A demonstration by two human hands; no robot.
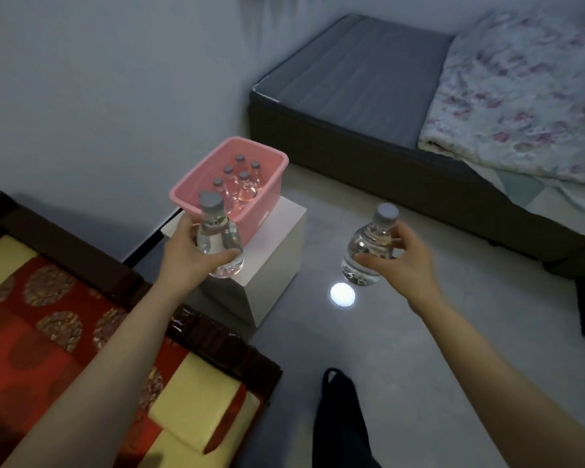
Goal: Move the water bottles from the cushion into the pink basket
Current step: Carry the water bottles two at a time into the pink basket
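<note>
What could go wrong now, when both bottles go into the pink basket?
The pink basket holds five standing bottles; a new one lowered carelessly may knock them over. The left hand grips one bottle close to the basket's near rim; a bump might shift the basket on the white box. The right hand grips the other bottle over the floor; a slip would drop it.

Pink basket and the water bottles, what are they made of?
The pink basket looks like plastic: smooth, one even colour, thin moulded walls with a rolled rim. The left bottle and right bottle look like clear, shiny plastic, because you can see through them and light glints on them. Their grey caps seem duller plastic.
</note>
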